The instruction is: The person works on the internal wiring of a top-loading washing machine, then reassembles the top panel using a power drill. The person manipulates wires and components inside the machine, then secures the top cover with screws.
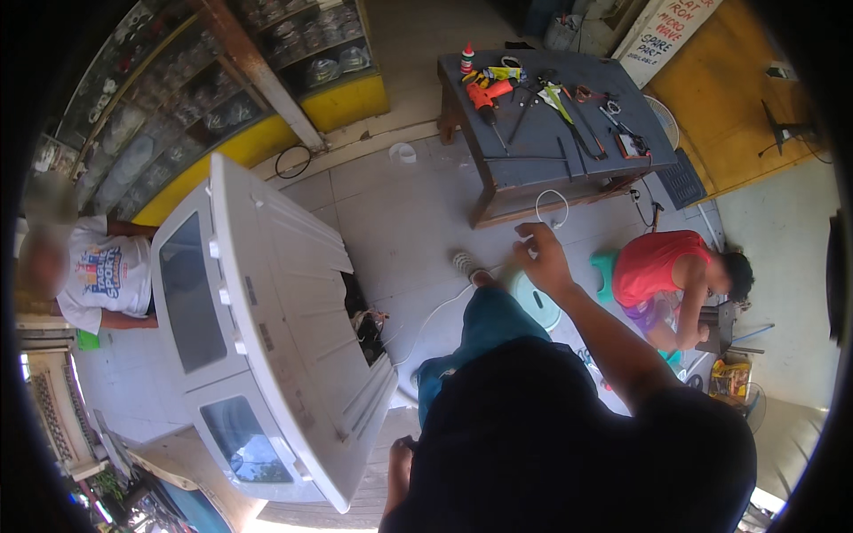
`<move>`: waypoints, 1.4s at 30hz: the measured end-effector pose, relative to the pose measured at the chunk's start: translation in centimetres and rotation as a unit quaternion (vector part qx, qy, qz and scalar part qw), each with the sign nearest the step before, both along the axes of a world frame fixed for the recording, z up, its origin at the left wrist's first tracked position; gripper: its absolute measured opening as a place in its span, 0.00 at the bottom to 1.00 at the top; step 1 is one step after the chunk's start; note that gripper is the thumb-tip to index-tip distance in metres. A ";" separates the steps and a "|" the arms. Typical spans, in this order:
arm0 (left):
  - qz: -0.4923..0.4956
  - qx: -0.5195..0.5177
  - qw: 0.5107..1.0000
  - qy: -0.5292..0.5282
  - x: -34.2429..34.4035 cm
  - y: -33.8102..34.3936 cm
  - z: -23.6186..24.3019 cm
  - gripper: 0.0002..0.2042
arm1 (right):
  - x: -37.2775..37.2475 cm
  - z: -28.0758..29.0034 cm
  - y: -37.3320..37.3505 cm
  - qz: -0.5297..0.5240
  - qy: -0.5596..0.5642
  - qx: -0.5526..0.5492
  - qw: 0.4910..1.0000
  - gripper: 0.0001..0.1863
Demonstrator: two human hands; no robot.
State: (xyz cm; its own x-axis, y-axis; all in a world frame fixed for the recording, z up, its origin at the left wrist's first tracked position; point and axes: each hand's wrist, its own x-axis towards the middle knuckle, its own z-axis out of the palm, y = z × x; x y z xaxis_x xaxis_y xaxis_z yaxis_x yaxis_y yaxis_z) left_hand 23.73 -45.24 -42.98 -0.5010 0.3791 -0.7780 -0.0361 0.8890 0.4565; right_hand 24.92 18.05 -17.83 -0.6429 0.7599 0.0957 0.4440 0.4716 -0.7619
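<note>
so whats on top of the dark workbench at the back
An orange power drill, a small red-capped bottle, pliers, screwdrivers and other loose hand tools lie across the workbench. What sits on its lower shelf is mostly hidden by the top.

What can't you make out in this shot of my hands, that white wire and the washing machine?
Head view only:
- Left hand: mostly hidden behind my dark shirt, grip unreadable.
- Right hand: fingers curled at the white wire, too small to tell if pinched.
- Washing machine: tipped over; its inside shows only through a dark gap.
- Workbench tools: too small to identify.
</note>
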 end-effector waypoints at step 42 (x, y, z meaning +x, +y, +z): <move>0.515 0.257 0.757 -0.310 -32.8 117.4 3.7 0.18 | -18.6 -26.1 59.1 -0.080 -0.145 -0.036 0.986 0.15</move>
